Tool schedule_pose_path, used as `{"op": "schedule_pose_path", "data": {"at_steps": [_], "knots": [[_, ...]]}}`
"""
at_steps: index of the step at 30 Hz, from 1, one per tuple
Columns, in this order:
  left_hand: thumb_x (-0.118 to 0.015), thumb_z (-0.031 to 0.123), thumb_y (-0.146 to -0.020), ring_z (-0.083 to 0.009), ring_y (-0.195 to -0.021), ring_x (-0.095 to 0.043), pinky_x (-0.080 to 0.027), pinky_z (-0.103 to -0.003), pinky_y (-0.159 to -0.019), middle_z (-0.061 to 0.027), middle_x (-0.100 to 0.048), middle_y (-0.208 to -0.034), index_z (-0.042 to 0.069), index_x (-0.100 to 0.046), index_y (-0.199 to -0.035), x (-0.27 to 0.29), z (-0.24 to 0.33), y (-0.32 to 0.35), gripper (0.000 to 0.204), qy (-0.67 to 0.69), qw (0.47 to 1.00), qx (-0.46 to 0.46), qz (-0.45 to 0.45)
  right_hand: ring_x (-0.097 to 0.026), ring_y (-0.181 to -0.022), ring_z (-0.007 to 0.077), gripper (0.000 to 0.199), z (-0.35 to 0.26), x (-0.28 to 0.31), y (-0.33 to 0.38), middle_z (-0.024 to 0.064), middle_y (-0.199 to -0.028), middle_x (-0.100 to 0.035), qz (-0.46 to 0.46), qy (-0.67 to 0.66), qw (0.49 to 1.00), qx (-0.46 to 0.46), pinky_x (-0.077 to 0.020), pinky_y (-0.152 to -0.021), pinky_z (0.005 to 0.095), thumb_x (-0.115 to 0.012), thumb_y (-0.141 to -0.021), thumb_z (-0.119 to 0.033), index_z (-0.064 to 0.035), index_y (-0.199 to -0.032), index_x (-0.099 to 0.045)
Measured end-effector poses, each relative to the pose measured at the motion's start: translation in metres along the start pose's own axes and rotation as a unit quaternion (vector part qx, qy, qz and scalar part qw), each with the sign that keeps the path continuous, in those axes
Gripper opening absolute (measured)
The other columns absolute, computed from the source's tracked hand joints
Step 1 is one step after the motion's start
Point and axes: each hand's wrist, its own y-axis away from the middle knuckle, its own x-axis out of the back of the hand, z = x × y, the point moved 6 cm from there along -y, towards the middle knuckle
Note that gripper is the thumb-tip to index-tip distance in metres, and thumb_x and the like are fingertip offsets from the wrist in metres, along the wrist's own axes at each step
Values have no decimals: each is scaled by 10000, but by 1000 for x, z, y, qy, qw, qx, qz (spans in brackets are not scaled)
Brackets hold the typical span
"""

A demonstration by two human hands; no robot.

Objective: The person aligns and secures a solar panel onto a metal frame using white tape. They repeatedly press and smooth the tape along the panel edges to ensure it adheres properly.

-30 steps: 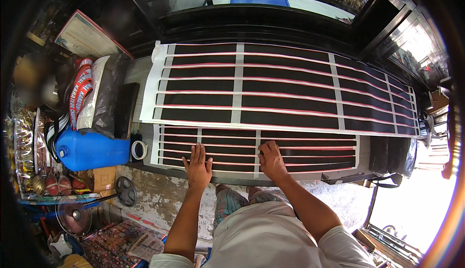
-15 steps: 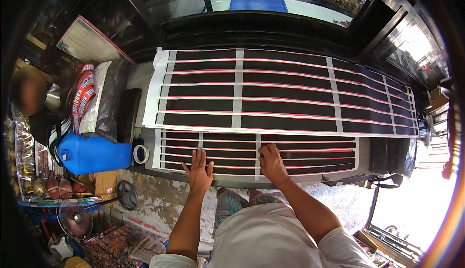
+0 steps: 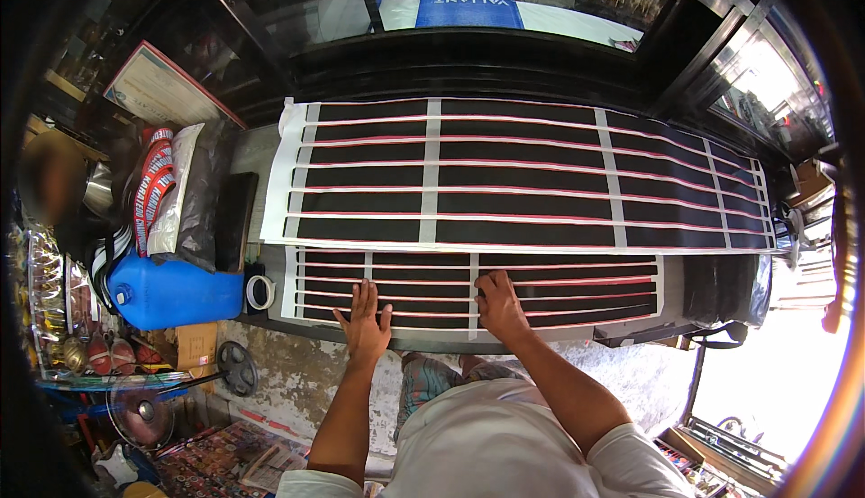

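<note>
Spreading my left hand [image 3: 365, 327] palm down over the left half of the lower striped sheet [image 3: 577, 291], I am holding its fingers wide apart, and from my remote view it is gripping nothing that is showing. My right hand [image 3: 501, 304] is resting near the middle of the lower striped sheet, right at a grey cross strip [image 3: 474, 325] that is running over the black bands. I am curling its fingers in toward the thumb, so the grip is looking narrow, but I cannot tell whether anything is sitting between the fingertips.

The lower striped sheet itself is lying along the near edge of the grey table [image 3: 265, 147], with white-and-pink lines running lengthwise between its bands. On its far side, the larger striped sheet [image 3: 518, 174] is stretching past it at both ends, its near border lying along the lower sheet's far edge. Just left of the lower striped sheet, a white ring-shaped roll [image 3: 270, 294] is resting, and farther left of it a blue jug [image 3: 180, 293] is lying. Right of the lower striped sheet, a black bundle [image 3: 725, 289] is sitting on the table.
</note>
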Motion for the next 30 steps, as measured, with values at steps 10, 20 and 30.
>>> {"op": "schedule_pose_path", "data": {"at_steps": [10, 20, 30], "knots": [[-450, 500, -1163, -233, -1699, -202, -38, -829, -1269, 16, -270, -1829, 250, -292, -1759, 2, -1, 2, 665, 13, 1000, 7, -3, -603, -1154, 481, 346, 0, -1, -1, 231, -1213, -526, 0, -5, 1000, -7, -547, -997, 568, -721, -900, 71, -43, -1220, -652], [-476, 474, -1162, -251, -1690, -231, -73, -847, -1254, 17, -288, -1823, 250, -321, -1749, -2, -5, -3, 647, 8, 1000, -6, 10, -611, -1131, 482, 405, 8, -1, -4, 246, -1191, -563, 3, 6, 1000, 2, -541, -996, 551, -632, -845, 165, -3, -1213, -646], [-494, 464, -1165, -255, -1700, -188, -38, -820, -1277, 10, -240, -1838, 300, -240, -1773, -7, -8, -4, 679, 15, 1000, -11, 5, -603, -1088, 428, 357, 1, -2, -4, 209, -1128, -522, 1, 23, 999, 34, -539, -957, 522, -619, -874, 152, -21, -1185, -652]]}}
